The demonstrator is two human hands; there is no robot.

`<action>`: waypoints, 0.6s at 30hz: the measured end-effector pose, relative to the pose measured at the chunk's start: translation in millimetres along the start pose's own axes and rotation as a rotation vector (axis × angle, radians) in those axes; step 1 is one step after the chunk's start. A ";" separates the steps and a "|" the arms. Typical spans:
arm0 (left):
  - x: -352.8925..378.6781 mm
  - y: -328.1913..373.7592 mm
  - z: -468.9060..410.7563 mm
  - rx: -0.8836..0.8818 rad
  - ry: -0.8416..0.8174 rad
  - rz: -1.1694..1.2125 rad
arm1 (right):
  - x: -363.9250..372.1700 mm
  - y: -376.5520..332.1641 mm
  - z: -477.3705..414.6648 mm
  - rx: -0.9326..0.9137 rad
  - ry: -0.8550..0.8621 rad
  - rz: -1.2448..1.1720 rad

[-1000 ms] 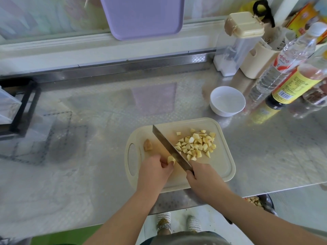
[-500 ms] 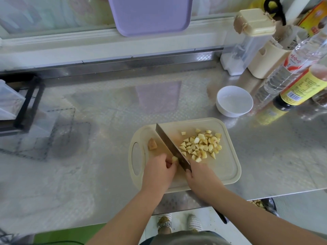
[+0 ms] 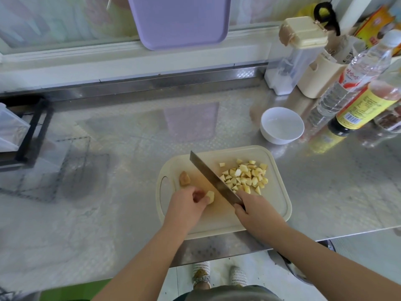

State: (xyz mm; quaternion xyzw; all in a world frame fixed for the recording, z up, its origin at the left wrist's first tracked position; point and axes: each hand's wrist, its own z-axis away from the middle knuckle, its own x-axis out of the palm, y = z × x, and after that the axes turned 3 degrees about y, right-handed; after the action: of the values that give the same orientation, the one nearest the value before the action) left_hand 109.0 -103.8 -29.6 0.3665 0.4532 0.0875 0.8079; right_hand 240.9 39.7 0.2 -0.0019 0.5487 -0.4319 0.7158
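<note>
A cream cutting board [image 3: 275, 205] lies on the steel counter near its front edge. My right hand [image 3: 256, 210] grips the handle of a cleaver [image 3: 213, 180], whose blade runs up and left across the board. A pile of pale diced apple pieces [image 3: 246, 179] sits right of the blade. My left hand [image 3: 187, 205] pinches a small apple piece [image 3: 210, 196] at its fingertips, left of the blade. A brownish scrap [image 3: 184, 179] lies near the board's handle hole.
A white bowl [image 3: 282, 126] stands behind the board. Bottles [image 3: 355, 81], a clear lidded container [image 3: 293, 53] and a cream holder [image 3: 319, 77] crowd the back right. A purple tray [image 3: 180, 20] leans on the back wall. A black rack [image 3: 26, 131] stands at the left.
The cleaver has shifted right, away from my left hand, pushing cut bits toward the pile. My left hand has lifted its apple piece clear, now visible at the fingertips.
</note>
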 end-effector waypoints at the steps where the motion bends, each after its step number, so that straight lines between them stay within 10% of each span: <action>1: -0.7 0.2 -0.5 -0.006 0.019 0.002 | -0.1 0.0 1.2 -0.007 -0.001 -0.003; 18: 4.0 4.8 6.0 0.051 0.085 -0.027 | 18.2 -15.6 3.0 0.064 0.012 -0.105</action>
State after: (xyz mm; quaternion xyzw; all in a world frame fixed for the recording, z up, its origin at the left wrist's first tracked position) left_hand 117.0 -101.6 -27.0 0.3769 0.4942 0.0807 0.7792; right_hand 234.1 17.2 -5.5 -0.0053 0.5379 -0.4861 0.6887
